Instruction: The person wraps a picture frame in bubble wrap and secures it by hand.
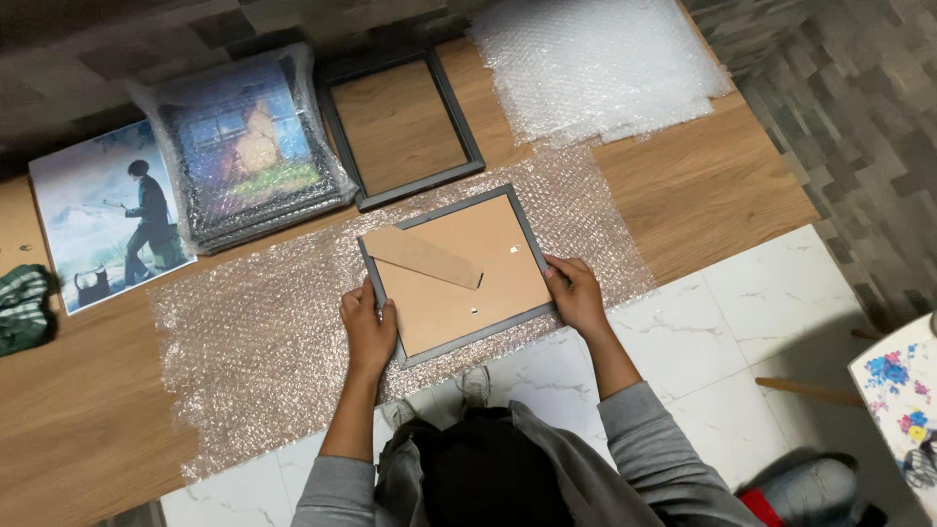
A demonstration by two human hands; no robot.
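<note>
Head view, looking down on a long wooden table (703,185).

A grey-rimmed picture frame lying face down, its tan backing board up (457,273), sits on a spread sheet of clear bubble wrap (264,332) near the table's front edge. A tan cardboard easel strut (422,257) lies slantwise across the backing.

The left hand (368,327) grips the frame's left edge, fingers curled over the rim. The right hand (576,293) holds the right edge, thumb on the backing, fingers closed around the rim. Both hands are shut on the same frame.

Edges and room: the frame's near corner comes close to the table's front edge, above the white marble-pattern floor tiles (781,312). Bare wood lies open to the right of the sheet. To the left the wrap runs on with nothing on it.

Count: three frames in all. One is in hand, one is an empty dark frame showing wood through it (337,122), and one is a frame with a coloured picture, bagged in clear plastic (249,146). There is one loose printed picture of a dark-clad figure (102,210) at far left. There are two bubble wrap lots, the second a folded pile (595,63) at the table's back. A green striped cloth (21,307) lies at the left margin.
</note>
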